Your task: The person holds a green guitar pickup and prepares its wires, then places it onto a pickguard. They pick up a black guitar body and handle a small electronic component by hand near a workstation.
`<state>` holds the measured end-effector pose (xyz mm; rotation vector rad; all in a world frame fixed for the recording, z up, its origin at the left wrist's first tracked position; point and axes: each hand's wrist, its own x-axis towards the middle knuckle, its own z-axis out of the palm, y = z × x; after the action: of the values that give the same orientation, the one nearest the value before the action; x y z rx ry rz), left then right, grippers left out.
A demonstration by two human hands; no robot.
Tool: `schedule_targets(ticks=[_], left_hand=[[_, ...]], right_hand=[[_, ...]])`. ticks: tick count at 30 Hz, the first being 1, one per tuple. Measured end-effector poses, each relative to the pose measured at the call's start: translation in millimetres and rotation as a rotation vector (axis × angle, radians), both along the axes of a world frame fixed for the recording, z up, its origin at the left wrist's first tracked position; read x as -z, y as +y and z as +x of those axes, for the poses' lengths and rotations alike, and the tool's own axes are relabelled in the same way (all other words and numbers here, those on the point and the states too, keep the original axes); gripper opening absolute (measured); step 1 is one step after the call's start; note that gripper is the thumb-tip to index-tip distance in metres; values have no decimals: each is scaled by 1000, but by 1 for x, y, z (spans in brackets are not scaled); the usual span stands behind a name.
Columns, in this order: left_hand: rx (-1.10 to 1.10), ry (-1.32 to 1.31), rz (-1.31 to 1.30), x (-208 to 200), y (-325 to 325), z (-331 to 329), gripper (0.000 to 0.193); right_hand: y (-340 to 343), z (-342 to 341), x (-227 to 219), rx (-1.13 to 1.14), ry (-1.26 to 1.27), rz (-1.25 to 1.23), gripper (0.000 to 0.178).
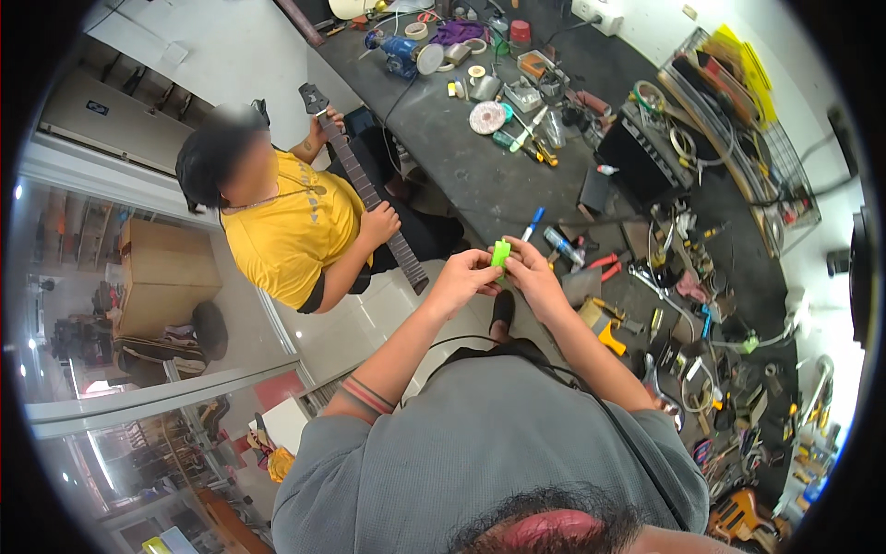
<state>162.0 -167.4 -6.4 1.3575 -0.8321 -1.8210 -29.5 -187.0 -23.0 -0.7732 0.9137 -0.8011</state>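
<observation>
A small bright green block-like piece [499,254] is held up in front of my chest, its exact kind too small to make out. The fingers of my left hand [464,280] pinch it from one side. On the other side, the thumb and fingers of my right hand [532,274] close on it. Just beyond my hands, on the dark workbench [443,138], lie a blue marker [533,225] and a spray can or tube [563,246]. Red-handled pliers [606,266] lie to the right of my right hand.
To the left, a co-worker in a yellow shirt [293,222] holds a guitar neck [365,185]. Tools crowd the bench: a blue grinder or vise [397,54], screwdrivers [543,152], a black amplifier [641,152], a yellow tool [603,325]. A wire rack [738,120] stands at the right wall.
</observation>
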Motion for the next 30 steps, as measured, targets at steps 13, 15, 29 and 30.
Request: schedule_targets(ticks=[13,15,29,30], left_hand=[[46,36,-68,3,-122,13,30],[91,42,-61,3,-138,13,30],[282,17,-39,8,-195,18,30],[292,17,-38,8,-196,18,30]], right_hand=[[-113,7,1,31,196,-141,35],[-122,7,-1,60,212,-118,35],[-143,9,-2,189,279,-83,36],[-143,9,-2,185,291,-80,36]])
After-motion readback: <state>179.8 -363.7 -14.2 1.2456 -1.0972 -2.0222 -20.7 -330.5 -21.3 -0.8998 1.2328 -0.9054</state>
